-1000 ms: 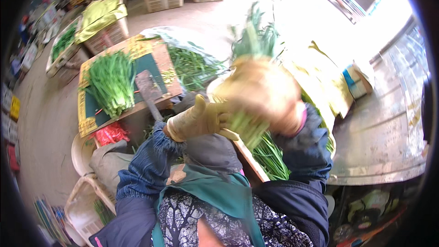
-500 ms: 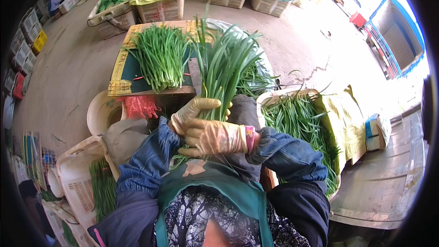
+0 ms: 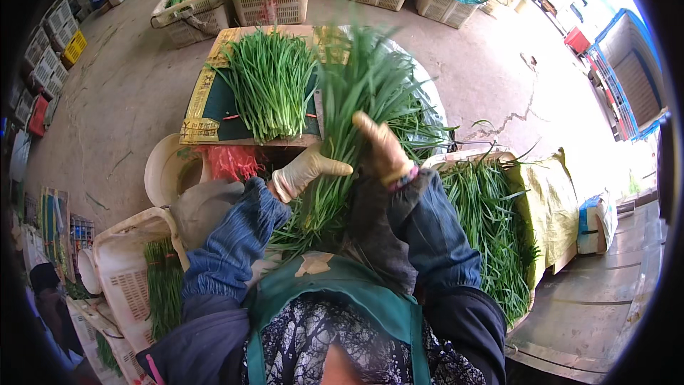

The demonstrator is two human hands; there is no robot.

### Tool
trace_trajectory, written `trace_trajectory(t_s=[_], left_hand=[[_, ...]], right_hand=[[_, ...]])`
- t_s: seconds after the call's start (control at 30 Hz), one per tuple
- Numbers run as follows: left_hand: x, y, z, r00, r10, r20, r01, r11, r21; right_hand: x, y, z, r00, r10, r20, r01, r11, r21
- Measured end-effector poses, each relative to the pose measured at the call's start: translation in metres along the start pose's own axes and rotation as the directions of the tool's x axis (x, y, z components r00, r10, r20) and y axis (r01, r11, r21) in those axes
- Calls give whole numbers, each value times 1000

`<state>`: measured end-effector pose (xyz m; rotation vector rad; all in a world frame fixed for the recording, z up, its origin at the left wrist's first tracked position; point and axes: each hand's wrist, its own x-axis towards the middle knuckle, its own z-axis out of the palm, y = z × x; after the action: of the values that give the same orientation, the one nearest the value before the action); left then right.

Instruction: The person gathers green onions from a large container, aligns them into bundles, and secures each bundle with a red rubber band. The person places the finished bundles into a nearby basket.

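In yellowish gloves, both my hands are in front of my lap. My left hand (image 3: 305, 173) is closed round the lower part of an upright bunch of garlic chives (image 3: 356, 96), thumb across the stems. The leafy tops are smeared by motion. At the bunch's right side, my right hand (image 3: 385, 148) is raised with fingers stretched out, holding nothing that I can see. Beyond my left hand, a neat pile of garlic chives (image 3: 271, 89) lies on a low table (image 3: 199, 103) with yellow edging. Loose leaves (image 3: 420, 128) lie behind my right hand.
A crate of garlic chives (image 3: 481, 224) stands close on my right, a yellow sack (image 3: 547, 207) beside it. On my left are another crate (image 3: 132, 246), a pale bucket (image 3: 162, 171) and red netting (image 3: 231, 162). Stacked crates (image 3: 271, 8) stand farther back.
My right hand has left its place across my left wrist and moved up and right beside the bunch, its fingers extended. My left hand still grips the stems; the leaves have swung.
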<state>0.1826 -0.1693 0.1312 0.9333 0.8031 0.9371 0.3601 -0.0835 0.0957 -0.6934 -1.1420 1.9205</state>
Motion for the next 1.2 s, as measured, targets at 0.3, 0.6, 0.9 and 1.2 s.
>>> trace_trajectory(t_s=[0.3, 0.6, 0.9, 1.2], left_hand=[[38, 72, -40, 959, 280, -42, -256, 920, 297], [114, 55, -74, 914, 399, 72, -365, 732, 576], [51, 97, -47, 919, 389, 63, -392, 919, 33], [0, 88, -16, 910, 413, 18, -413, 910, -36]], right_hand=[[47, -84, 61, 925, -381, -5, 357, 872, -333], [108, -59, 25, 890, -405, 210, 455, 757, -469], [54, -112, 93, 848, -434, 304, 510, 826, -242], [29, -136, 114, 762, -354, 542, 512, -184, -839]])
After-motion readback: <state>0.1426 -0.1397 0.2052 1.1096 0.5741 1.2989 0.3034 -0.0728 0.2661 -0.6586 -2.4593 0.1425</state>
